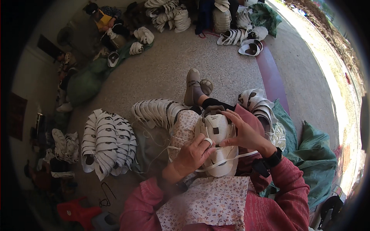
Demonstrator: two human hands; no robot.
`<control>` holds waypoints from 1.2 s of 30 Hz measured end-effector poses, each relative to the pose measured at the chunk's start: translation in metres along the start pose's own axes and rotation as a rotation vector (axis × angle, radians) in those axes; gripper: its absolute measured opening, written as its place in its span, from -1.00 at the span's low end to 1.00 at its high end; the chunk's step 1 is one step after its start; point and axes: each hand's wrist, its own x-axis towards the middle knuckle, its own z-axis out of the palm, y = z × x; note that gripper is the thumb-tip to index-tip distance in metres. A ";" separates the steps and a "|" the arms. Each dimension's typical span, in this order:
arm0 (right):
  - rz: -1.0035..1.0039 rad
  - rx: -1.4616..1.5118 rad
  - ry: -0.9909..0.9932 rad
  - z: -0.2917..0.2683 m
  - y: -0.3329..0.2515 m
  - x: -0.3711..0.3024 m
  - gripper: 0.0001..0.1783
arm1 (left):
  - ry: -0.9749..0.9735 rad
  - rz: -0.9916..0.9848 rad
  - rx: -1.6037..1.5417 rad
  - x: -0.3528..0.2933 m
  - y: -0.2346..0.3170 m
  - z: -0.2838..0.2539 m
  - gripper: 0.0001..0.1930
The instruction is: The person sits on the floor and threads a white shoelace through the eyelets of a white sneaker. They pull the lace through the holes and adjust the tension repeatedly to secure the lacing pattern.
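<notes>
A white shoe upper [227, 133] rests on my lap over the flowered apron [204, 200], with its perforated tongue and a small black patch showing. A flat white shoelace [243, 155] crosses it and trails off both sides. My left hand [194, 153], a ring on one finger, is closed in a pinch on the lace at the upper's left edge. My right hand [247, 135] curves round the right side of the upper, fingers along its far part and thumb beside the lace. The fingertips' exact hold is partly hidden.
Stacked uppers [110, 140] stand on the floor at left; another row [158, 111] lies by my left leg. At right are more uppers [256, 102], a bundle of laces [278, 136] and a green sack [314, 154]. A red stool [79, 211] sits lower left. Other people work far left.
</notes>
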 end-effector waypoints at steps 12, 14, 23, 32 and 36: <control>0.085 0.258 -0.066 0.002 0.024 0.001 0.24 | -0.129 -0.054 -0.104 0.010 -0.003 0.003 -0.85; 0.082 0.282 -0.050 0.005 0.026 -0.002 0.24 | -0.115 -0.045 -0.121 0.009 -0.005 0.006 -0.85; 0.022 0.273 0.065 0.024 0.023 -0.014 0.15 | -0.052 -0.061 -0.203 0.001 -0.009 0.008 -0.82; 0.074 0.196 -0.039 0.007 0.023 -0.008 0.00 | 0.076 -0.182 -0.396 -0.005 -0.007 0.013 -0.90; 0.035 0.185 -0.081 0.001 0.023 -0.006 0.02 | 0.077 -0.237 -0.449 -0.003 -0.002 0.013 -0.92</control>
